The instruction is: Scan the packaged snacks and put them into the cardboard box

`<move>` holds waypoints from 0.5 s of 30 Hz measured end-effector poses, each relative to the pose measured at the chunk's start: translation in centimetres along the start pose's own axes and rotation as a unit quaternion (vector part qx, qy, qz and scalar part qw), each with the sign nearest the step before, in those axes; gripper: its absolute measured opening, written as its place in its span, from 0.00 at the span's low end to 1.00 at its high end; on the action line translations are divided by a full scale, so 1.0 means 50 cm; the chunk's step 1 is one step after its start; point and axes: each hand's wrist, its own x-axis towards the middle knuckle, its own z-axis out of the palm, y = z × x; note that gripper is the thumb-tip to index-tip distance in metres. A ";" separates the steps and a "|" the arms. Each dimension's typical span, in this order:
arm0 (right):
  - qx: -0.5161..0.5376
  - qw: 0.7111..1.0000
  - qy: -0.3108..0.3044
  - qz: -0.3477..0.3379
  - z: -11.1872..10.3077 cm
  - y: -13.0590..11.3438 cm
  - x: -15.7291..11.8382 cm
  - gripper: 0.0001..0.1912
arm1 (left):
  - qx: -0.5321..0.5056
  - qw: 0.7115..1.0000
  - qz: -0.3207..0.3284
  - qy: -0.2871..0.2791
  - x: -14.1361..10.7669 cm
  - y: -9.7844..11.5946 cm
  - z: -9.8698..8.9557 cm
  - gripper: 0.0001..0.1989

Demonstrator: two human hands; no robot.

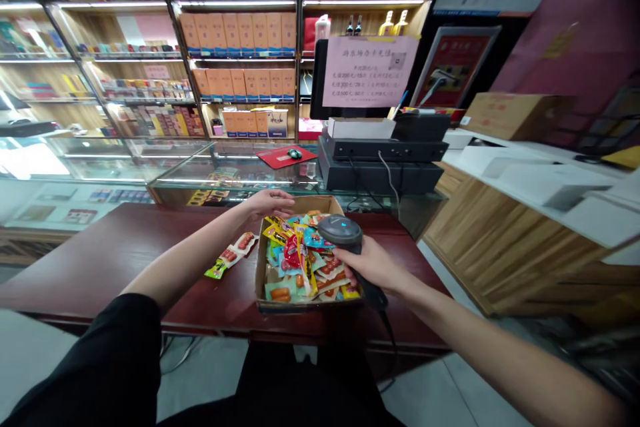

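A black handheld barcode scanner (341, 230) is in my right hand (373, 263), its head over the right part of an open cardboard box (259, 278). Small wrapped snacks fill the box, among them sausage packets (281, 293) and a red-wrapped piece (292, 251). My left hand (271, 203) hovers by the box's back left corner, fingers loosely stretched and holding nothing. Left of the box, a separate strip of sausage packets (231, 256) lies on the dark red table (165, 247).
Behind the table stands a glass counter (220, 177) with a computer mouse (295, 154) on a red pad. A monitor with a pink notice (369, 73) rises above black boxy equipment (380, 170). The scanner's cable (390, 333) hangs over the table's front edge. Stocked shelves line the back wall.
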 end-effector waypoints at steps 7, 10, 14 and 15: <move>-0.030 0.997 -0.073 -0.021 0.062 -0.025 0.057 0.10 | 0.040 0.994 -0.007 0.103 -0.053 -0.056 -0.144 0.23; -0.057 0.993 -0.102 -0.021 0.099 -0.048 0.083 0.13 | 0.106 0.985 -0.003 0.137 -0.078 -0.092 -0.196 0.23; -0.053 0.987 -0.152 -0.028 0.146 -0.068 0.120 0.16 | 0.271 0.951 0.013 0.152 -0.093 -0.160 -0.237 0.21; -0.049 0.985 -0.161 -0.031 0.157 -0.069 0.130 0.15 | 0.312 0.939 0.011 0.147 -0.094 -0.177 -0.241 0.20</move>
